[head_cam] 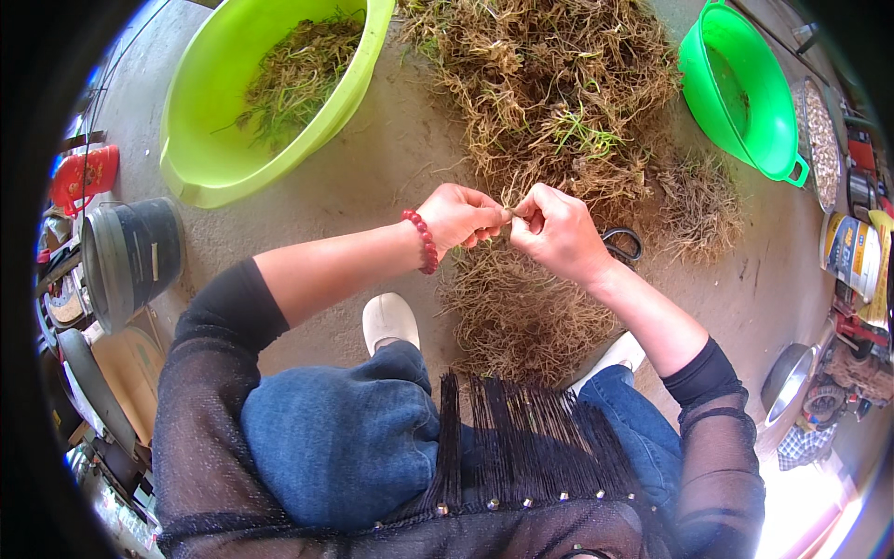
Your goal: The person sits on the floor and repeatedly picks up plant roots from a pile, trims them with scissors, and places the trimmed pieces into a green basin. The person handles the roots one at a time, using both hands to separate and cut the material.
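Fingertips together in front of me, my left hand (461, 215) and my right hand (559, 227) pinch a small rooted plant piece (513, 212). Fingers cover most of it. Beyond them rises a large heap of dry, tangled plants with roots and some green shoots (559, 98). Below my hands, a pile of loose brown roots (531, 314) lies on the floor between my shoes. The black looped handle of what looks like scissors (623, 244) shows beside my right wrist; its blades are hidden. A smaller root heap (700, 206) lies to the right.
A yellow-green plastic basin (199, 140) at upper left holds grassy plants (300, 77). At upper right stands a green plastic basin (751, 91), with a tray of pale pieces (819, 143) beside it. A dark bucket (133, 255) is left; a metal bowl (789, 384) is right.
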Tool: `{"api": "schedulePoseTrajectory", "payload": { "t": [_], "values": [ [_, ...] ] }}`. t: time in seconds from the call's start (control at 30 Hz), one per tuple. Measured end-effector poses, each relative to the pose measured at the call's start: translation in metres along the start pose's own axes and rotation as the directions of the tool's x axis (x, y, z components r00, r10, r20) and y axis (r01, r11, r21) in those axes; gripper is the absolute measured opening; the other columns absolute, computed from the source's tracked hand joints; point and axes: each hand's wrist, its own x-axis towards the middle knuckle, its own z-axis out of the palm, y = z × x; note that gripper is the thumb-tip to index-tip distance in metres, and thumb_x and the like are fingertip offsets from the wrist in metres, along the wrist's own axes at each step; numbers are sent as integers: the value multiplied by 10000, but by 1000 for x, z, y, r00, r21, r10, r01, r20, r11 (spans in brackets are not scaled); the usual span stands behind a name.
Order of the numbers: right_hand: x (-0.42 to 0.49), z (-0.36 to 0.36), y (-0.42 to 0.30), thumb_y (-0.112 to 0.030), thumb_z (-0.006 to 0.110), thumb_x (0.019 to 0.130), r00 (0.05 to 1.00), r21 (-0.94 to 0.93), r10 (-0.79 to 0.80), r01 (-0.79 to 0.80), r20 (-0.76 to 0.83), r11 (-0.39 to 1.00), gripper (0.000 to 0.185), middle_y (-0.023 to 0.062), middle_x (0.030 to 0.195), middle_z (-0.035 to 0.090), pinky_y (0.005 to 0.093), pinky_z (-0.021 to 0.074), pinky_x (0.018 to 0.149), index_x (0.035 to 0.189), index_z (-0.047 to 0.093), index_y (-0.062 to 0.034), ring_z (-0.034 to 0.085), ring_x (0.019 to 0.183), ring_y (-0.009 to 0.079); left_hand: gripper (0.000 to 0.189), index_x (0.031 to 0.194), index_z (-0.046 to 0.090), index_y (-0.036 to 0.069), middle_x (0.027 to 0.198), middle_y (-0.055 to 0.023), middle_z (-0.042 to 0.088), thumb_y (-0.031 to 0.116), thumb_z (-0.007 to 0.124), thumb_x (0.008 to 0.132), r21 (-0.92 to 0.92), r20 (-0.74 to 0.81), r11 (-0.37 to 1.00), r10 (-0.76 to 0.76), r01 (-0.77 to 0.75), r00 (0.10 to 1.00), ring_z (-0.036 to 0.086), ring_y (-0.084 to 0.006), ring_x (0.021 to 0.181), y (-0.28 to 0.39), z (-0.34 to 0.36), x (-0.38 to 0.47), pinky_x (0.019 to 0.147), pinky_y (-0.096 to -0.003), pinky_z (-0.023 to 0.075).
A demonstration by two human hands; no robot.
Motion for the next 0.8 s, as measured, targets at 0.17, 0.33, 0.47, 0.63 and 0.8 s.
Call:
{"api": "schedulePoseTrajectory", "payload": {
  "t": [0.17, 0.33, 0.47, 0.63, 0.8],
  "values": [
    [9, 12, -4, -179, 663, 755, 987, -18, 112, -115, -118, 993, 225, 168, 734, 620, 412, 512, 627, 792, 537, 4, 639, 696, 323, 132, 857, 651, 12, 697, -17, 599, 140, 674, 877, -115, -132, 993, -23, 8, 991, 507, -68, 548, 2, 7, 0, 470, -211, 379],
    [21, 16, -8, -193, 670, 746, 965, 55, 214, -208, -153, 977, 236, 175, 677, 631, 395, 524, 616, 769, 553, 11, 653, 655, 322, 110, 860, 647, 10, 695, -25, 583, 117, 647, 886, -208, -230, 978, -52, 3, 972, 497, -88, 554, 6, 8, -1, 484, -227, 381],
    [27, 19, -5, -153, 680, 794, 931, 197, 316, -281, -183, 939, 190, 62, 686, 638, 261, 477, 571, 794, 579, 8, 574, 608, 105, 126, 824, 648, 11, 679, -33, 583, 130, 680, 853, -306, -261, 946, 24, -106, 965, 487, -93, 524, 9, 10, 1, 465, -234, 377],
    [2, 7, 19, -108, 628, 869, 968, 383, 253, -237, 9, 893, 134, -2, 777, 579, 221, 453, 618, 937, 570, -8, 527, 702, 52, 105, 909, 649, 24, 731, -16, 582, 124, 656, 877, -291, -210, 938, 127, -186, 969, 509, -84, 612, 16, -1, 5, 515, -226, 389],
    [-59, -45, 74, -155, 712, 805, 940, -325, 247, -163, 235, 932, 357, 133, 915, 596, 417, 506, 769, 1046, 488, -16, 615, 869, 286, 102, 896, 627, 49, 769, -24, 593, 144, 648, 865, -307, -77, 947, 74, -94, 994, 500, -83, 588, 12, -22, 1, 494, -233, 388]
  ]
}}
